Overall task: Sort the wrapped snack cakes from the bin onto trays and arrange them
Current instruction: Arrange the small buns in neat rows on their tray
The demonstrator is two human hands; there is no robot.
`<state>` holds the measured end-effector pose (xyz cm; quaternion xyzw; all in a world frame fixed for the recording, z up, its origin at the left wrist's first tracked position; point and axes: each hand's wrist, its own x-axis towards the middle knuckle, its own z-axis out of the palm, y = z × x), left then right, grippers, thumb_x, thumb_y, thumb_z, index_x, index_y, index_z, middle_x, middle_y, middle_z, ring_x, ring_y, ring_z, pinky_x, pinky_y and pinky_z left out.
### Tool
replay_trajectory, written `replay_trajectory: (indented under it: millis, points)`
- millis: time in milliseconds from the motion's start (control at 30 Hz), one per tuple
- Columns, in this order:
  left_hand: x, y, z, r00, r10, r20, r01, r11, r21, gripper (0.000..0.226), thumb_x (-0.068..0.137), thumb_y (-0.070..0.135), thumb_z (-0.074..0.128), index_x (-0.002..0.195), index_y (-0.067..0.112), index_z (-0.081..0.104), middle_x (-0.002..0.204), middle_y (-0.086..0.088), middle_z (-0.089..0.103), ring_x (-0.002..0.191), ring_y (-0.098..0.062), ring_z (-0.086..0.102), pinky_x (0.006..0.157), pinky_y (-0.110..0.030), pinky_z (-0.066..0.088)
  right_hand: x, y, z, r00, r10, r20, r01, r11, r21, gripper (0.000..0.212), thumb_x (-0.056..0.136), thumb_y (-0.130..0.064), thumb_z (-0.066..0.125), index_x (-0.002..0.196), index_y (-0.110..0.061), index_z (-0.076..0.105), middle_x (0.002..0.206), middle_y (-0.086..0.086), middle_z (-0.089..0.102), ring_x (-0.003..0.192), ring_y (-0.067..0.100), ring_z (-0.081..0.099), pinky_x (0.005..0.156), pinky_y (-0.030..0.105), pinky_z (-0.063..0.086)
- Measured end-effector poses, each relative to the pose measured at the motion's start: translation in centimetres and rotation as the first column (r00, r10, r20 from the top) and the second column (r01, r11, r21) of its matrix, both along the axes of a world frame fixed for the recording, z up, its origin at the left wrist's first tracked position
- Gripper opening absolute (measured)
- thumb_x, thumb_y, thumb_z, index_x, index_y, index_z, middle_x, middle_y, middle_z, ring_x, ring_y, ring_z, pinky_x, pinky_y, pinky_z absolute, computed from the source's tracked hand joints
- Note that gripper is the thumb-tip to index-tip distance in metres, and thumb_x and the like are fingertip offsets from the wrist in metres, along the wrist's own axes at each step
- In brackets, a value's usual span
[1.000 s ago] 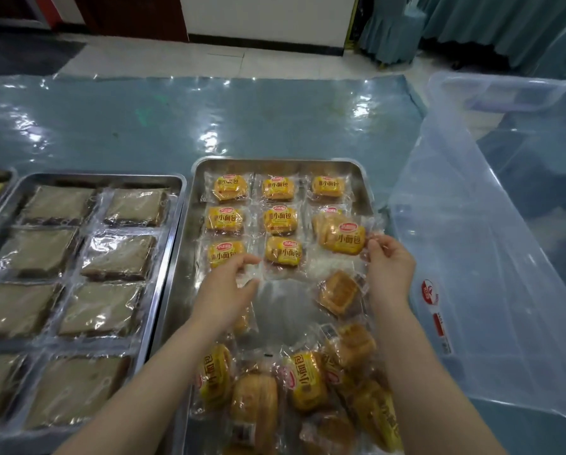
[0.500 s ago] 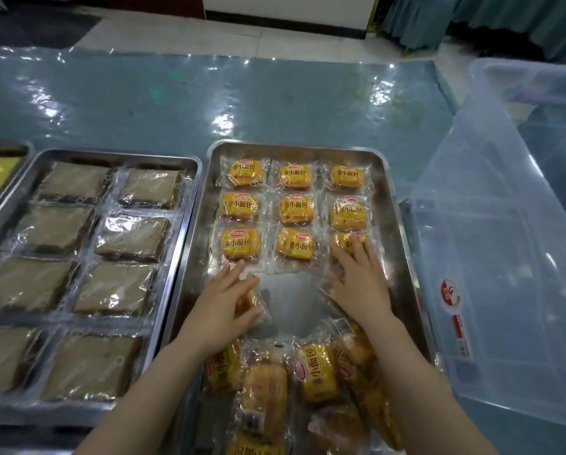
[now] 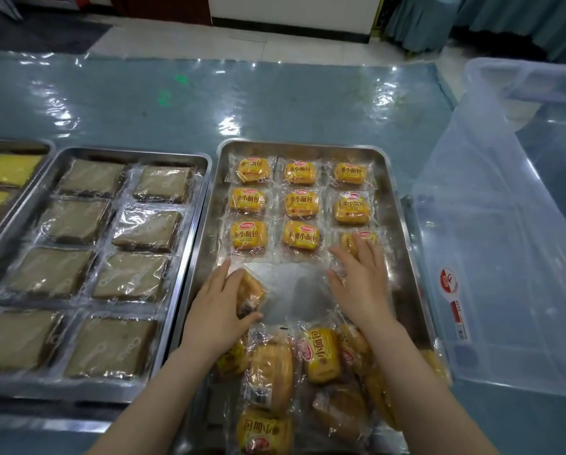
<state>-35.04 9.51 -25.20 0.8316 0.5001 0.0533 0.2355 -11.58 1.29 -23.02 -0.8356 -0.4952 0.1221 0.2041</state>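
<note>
I am pressing my flat right hand [image 3: 360, 284] on a yellow wrapped snack cake [image 3: 362, 239] finishing the steel tray's [image 3: 396, 224] third row, my left hand [image 3: 219, 310] gripping an upturned cake [image 3: 250, 292] that probably needs flipping next.

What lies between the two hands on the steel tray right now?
In the head view, only bare tray floor separates the left hand, gripping a wrapped cake, from the right hand.

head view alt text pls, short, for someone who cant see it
Two bare hands arrange yellow wrapped snack cakes on a steel tray: the left hand holds one cake, the right hand presses flat on another cake in the third row. Brown cakes fill the neighbouring tray; a clear bin stands right.
</note>
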Motion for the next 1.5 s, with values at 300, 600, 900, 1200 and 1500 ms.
replay_trajectory:
  millis: [300,600,900,1200,1500]
  points:
    - [0.3,-0.1,4.1,0.688,0.459,0.563,-0.168,0.854,-0.492,0.023,0.087,0.029,0.061,0.106,0.043,0.057,0.1,0.01,0.065,0.076,0.004,0.063,0.055,-0.014,0.051,-4.0,0.4,2.5,0.915,0.168,-0.367,-0.16,0.986,0.052,0.038,0.092,-0.031,0.059,0.13,-0.034,0.053,0.141,-0.013,0.044,0.131,0.007,0.034,0.111,0.032,0.024]
    - [1.1,-0.5,6.9,0.25,0.823,0.51,0.244,0.455,-0.856,0.033,0.096,0.021,0.041,0.12,0.005,0.057,0.109,-0.019,0.067,0.095,-0.028,0.065,0.086,-0.042,0.054,-7.5,1.7,4.2,0.516,0.053,-0.855,-0.023,0.999,0.048,0.048,0.092,-0.027,0.061,0.137,-0.02,0.045,0.12,0.0,0.065,0.106,0.013,0.062,0.092,0.034,0.052]
    - [0.0,-0.3,6.6,0.478,0.636,0.605,-0.008,0.692,-0.722,0.026,0.082,0.036,0.06,0.103,0.023,0.069,0.096,0.003,0.073,0.087,-0.014,0.069,0.068,-0.024,0.055,-6.7,1.2,3.7,0.432,-0.097,-0.897,0.192,0.981,-0.014,0.035,0.077,-0.016,0.078,0.105,-0.025,0.06,0.095,0.001,0.07,0.084,0.015,0.068,0.073,0.028,0.057]
    - [-1.2,-0.4,6.2,0.449,0.724,0.524,0.029,0.574,-0.819,0.023,0.071,0.013,0.068,0.093,0.016,0.073,0.09,-0.004,0.074,0.078,-0.014,0.07,0.057,-0.022,0.054,-6.2,0.4,3.6,0.379,0.029,-0.925,0.059,0.997,0.056,0.027,0.074,-0.003,0.078,0.087,-0.019,0.061,0.099,0.006,0.069,0.088,0.018,0.069,0.077,0.031,0.056]
    - [-1.0,-0.2,7.6,0.603,0.569,0.559,-0.069,0.735,-0.674,0.021,0.081,0.014,0.068,0.1,0.02,0.071,0.088,-0.004,0.074,0.079,-0.017,0.068,0.068,-0.03,0.057,-4.8,-0.2,4.6,0.446,0.119,-0.887,-0.088,0.992,0.089,0.013,0.083,-0.018,0.072,0.091,-0.029,0.072,0.087,-0.006,0.072,0.077,0.007,0.066,0.071,0.023,0.055]
